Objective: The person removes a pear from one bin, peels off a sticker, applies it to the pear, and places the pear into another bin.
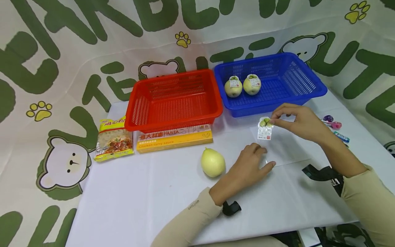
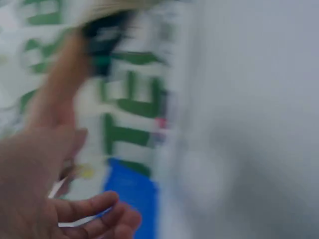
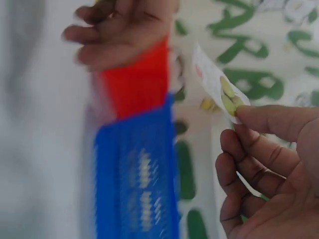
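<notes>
My right hand (image 1: 300, 123) pinches a fruit sticker (image 1: 265, 129) by its upper corner, between thumb and forefinger. White with green fruit pictured on it, the sticker (image 3: 222, 89) hangs from the fingertips in the right wrist view. My left hand (image 1: 247, 164) is held low over the table with its fingers loosely bent and nothing in them. A clear backing sheet (image 1: 291, 151) lies beneath the hands. To the left of the left hand rests a pale yellow-green pear (image 1: 213, 162) that bears no visible sticker.
A blue basket (image 1: 247, 111) at the back holds two stickered pears (image 1: 233, 87). Left of it, a red basket (image 1: 172, 118) overlaps a pasta box (image 1: 176, 140). A pasta bag (image 1: 114, 140) lies at the far left. Wrapped lollipops (image 1: 333, 123) lie at the right.
</notes>
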Action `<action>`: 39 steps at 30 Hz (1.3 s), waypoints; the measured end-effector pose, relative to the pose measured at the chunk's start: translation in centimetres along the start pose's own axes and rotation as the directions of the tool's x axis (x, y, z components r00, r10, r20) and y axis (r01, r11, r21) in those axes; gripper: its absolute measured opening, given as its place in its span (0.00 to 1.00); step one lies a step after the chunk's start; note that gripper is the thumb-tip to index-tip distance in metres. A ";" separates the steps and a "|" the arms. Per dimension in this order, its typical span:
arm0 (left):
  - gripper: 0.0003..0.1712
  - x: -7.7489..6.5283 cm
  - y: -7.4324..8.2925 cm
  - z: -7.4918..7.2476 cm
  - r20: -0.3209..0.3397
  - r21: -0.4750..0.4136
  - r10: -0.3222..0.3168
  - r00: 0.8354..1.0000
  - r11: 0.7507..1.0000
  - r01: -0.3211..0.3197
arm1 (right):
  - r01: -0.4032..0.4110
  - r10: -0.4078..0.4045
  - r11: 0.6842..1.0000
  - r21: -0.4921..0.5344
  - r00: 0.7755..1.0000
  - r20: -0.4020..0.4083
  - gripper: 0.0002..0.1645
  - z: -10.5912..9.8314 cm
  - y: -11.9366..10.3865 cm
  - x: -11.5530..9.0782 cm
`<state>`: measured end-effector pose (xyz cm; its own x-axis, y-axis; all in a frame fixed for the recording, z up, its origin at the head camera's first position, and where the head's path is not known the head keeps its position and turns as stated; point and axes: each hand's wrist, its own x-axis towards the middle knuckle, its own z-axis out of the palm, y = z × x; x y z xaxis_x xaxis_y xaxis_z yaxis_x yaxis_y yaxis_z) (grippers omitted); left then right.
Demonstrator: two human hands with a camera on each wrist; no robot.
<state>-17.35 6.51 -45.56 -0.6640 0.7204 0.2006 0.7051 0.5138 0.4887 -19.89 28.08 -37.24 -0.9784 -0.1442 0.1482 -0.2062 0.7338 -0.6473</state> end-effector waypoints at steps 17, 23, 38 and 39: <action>0.07 -6.8 -4.7 -8.1 -0.346 -0.596 -0.245 0.906 0.803 -0.011 | 0.080 -0.106 0.958 0.275 0.991 0.080 0.03 6.2 -7.3 -1.2; 0.05 -9.0 -5.9 -8.7 -0.322 -0.656 -0.413 0.852 0.746 0.114 | 0.042 -0.118 0.926 0.374 0.976 0.183 0.07 9.8 -7.4 -0.5; 0.09 -10.6 -8.0 -8.0 -0.246 -0.491 -0.491 0.835 0.806 0.330 | 0.100 -0.139 0.972 0.211 0.975 0.176 0.08 14.0 -7.5 0.0; 0.10 -10.7 -8.1 -8.0 -0.263 -0.455 -0.494 0.829 0.821 0.345 | 0.108 -0.142 0.975 0.196 0.976 0.166 0.09 14.1 -7.4 0.0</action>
<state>-18.01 -9.09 -44.86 -0.9641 0.2207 0.1479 0.2364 0.4587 0.8566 -18.55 13.26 -42.96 -0.9280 -0.3553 0.1122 -0.3100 0.5691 -0.7616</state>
